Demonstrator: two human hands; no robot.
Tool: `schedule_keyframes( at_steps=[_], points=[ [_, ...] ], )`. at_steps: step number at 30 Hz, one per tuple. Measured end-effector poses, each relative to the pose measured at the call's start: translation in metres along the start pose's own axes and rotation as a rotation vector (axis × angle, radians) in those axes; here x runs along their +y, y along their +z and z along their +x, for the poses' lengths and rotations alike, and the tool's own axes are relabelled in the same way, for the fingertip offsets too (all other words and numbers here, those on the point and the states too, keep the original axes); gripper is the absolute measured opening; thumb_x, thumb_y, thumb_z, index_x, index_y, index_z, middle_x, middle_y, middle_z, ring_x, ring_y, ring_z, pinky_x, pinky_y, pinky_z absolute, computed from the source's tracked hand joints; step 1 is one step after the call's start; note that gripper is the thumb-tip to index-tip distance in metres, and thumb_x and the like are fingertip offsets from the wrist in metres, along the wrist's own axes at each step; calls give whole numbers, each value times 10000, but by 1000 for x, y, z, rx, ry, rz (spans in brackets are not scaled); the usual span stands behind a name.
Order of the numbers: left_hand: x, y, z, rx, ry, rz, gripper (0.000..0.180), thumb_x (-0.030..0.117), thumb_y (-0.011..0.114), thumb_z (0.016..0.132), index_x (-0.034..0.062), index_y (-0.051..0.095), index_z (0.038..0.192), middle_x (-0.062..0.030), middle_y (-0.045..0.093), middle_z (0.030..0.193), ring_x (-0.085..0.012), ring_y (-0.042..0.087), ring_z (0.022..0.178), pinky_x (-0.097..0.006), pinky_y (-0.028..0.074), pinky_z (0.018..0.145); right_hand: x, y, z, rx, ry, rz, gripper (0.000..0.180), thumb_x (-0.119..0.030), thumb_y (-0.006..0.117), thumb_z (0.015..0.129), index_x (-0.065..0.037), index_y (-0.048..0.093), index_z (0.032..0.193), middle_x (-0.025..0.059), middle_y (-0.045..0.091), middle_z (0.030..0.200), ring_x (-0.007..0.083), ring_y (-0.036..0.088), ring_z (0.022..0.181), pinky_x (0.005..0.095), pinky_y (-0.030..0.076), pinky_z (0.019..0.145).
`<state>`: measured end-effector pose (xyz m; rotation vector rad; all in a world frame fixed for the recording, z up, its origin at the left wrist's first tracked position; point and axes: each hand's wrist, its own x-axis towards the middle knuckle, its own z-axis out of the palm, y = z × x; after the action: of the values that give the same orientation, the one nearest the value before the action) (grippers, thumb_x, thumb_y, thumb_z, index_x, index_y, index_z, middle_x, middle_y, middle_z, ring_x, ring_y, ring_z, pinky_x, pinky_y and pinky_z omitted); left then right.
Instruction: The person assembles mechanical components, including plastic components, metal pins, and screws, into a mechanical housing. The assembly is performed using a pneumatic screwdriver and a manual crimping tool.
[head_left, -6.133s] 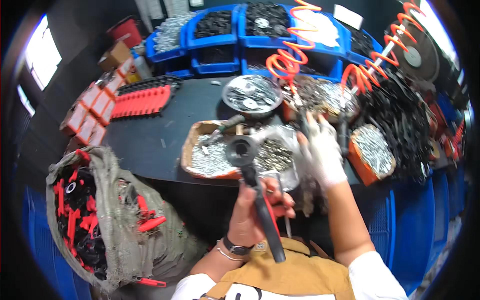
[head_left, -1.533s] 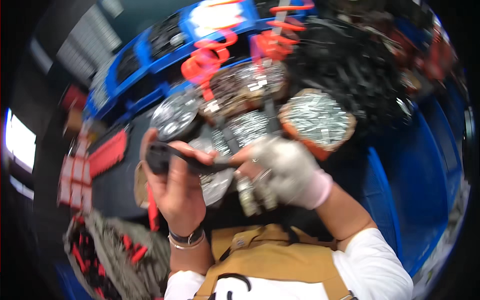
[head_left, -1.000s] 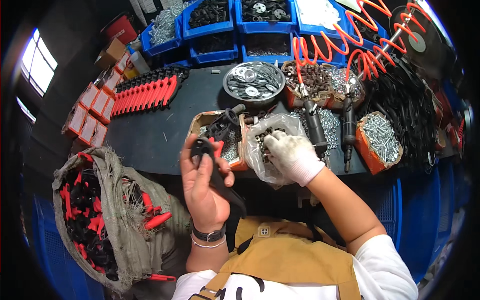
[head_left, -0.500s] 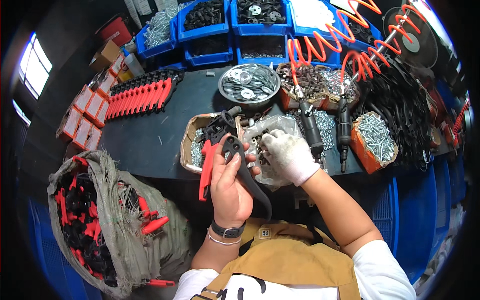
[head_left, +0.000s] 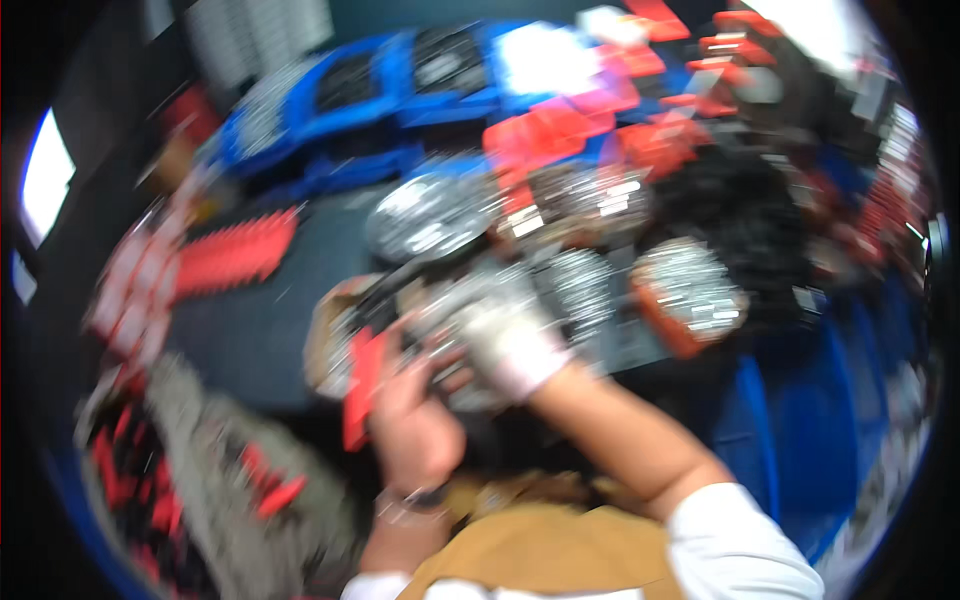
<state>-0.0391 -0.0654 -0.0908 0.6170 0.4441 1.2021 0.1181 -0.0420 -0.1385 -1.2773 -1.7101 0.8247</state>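
Observation:
Motion smears the whole picture. My bare left hand (head_left: 415, 425) is closed around a black tool part with a red handle (head_left: 364, 385), held over the near edge of the bench. Just right of it, my right hand (head_left: 505, 345) in a white glove is close to the left fingers. Its fingertips are too blurred to show whether they hold anything. Behind the tool stands an open cardboard box (head_left: 322, 345) with small metal parts. A steel bowl of washers (head_left: 430, 215) sits farther back.
Blue bins (head_left: 400, 105) of parts line the back. A row of red handles (head_left: 235, 255) lies at left, above a woven sack (head_left: 225, 470) of red-and-black pieces. An orange box of screws (head_left: 690, 290) and black parts (head_left: 740, 215) are at right, with coiled red hoses (head_left: 560, 130) overhead.
The view has swung, so the bench appears shifted left. My right hand has come out of the plastic bag's parts toward my left hand, which still holds the red-handled tool part.

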Motion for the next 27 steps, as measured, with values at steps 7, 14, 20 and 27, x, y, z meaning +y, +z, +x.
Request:
schedule_keyframes(
  at_steps=[7,14,20,27],
  points=[
    [19,-34,-6,19,68,143,388,146,469,968,-43,471,1307,-161,532,1294,-273,506,1172,-381,385,1039,-37,29,15,349,-107,-542,164,-123,587,823,-1,626,925,159,667,929,307,663,884,394,528,786],
    [-24,-37,36,-141,123,425,354,150,415,990,-58,492,1266,-190,512,1294,-257,478,1185,-354,352,1053,-50,10,13,473,-113,-232,204,-125,583,816,3,578,974,207,585,937,386,582,972,427,477,841],
    [-29,-13,25,-52,341,843,312,32,482,867,-96,580,1134,-270,590,1106,-395,524,1113,-425,378,1037,-38,-7,9,266,25,150,190,-122,608,808,8,595,945,168,591,941,297,587,932,371,473,800],
    [-38,-19,26,-182,620,1140,277,37,446,923,-50,612,1127,-262,610,1084,-430,520,1128,-448,354,1053,-48,-14,-1,322,99,173,185,-138,606,819,-8,558,940,144,599,882,266,609,889,367,491,766]
  ],
)
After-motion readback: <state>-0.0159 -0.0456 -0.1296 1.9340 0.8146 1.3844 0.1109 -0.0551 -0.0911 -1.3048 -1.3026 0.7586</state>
